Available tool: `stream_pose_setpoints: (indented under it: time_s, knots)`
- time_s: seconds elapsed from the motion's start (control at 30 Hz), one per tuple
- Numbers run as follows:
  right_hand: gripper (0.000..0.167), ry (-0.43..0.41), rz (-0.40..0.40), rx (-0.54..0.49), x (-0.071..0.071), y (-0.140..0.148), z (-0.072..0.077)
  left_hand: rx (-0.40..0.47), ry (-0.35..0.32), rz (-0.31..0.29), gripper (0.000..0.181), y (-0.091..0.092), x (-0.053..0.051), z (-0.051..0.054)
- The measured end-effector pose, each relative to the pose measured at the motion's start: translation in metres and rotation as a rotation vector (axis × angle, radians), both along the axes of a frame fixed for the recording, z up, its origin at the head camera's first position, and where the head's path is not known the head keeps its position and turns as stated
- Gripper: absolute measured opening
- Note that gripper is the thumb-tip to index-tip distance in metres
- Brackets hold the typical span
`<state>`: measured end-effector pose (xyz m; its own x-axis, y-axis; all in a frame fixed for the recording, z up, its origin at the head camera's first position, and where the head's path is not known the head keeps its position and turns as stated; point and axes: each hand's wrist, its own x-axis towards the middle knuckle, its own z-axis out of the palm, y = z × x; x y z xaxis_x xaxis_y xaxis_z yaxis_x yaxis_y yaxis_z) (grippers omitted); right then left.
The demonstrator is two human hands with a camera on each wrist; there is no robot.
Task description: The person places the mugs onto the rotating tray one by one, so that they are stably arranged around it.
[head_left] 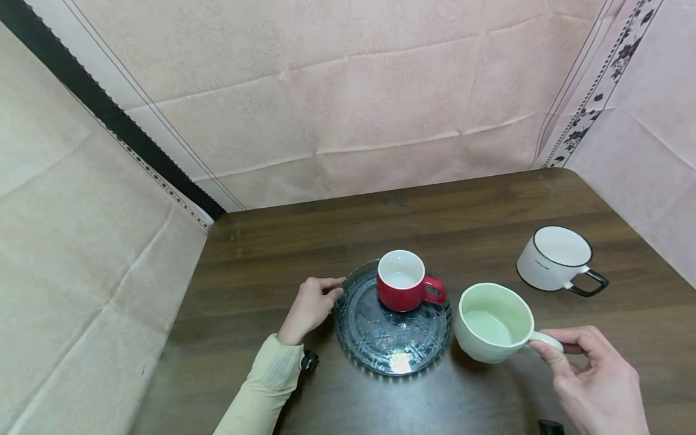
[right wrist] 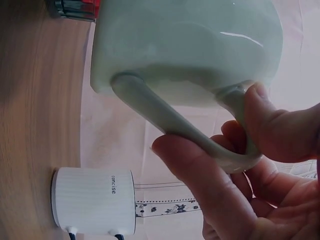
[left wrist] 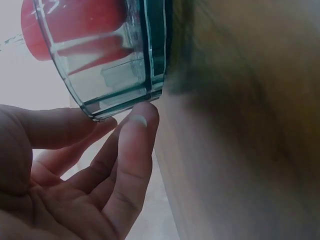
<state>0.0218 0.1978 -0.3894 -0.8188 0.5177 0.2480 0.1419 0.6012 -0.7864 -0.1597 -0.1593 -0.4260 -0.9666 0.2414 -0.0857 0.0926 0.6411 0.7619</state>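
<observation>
My right hand point(head_left: 600, 374) pinches the handle of a pale green cup point(head_left: 492, 323) between thumb and fingers. The cup is upright and appears raised off the wood, just right of a round, ribbed glass dish point(head_left: 375, 344). On that dish, towards its far side, stands a red mug point(head_left: 402, 290) with a white inside, its handle to the right. At the dish's left edge, the fingertips of my left hand point(head_left: 310, 308) touch the outer rim. The left wrist view shows thumb and finger against the glass wall, not wrapped round it.
A white mug point(head_left: 554, 260) with a black rim and handle stands at the right on the brown wooden table point(head_left: 272, 241). Pale patterned cloth point(head_left: 380, 90) hangs behind and beside the table. A small black object point(head_left: 550, 427) shows at the bottom edge near my right wrist.
</observation>
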Motion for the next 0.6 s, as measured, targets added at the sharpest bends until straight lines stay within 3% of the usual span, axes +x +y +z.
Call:
stream_pose_setpoints:
  time_s: [0.6]
  knots:
    - [0.019,0.029,0.076,0.011,-0.0037,-0.009,0.0012,0.0,-0.037,0.039,0.023,-0.0024,0.0027,0.0039]
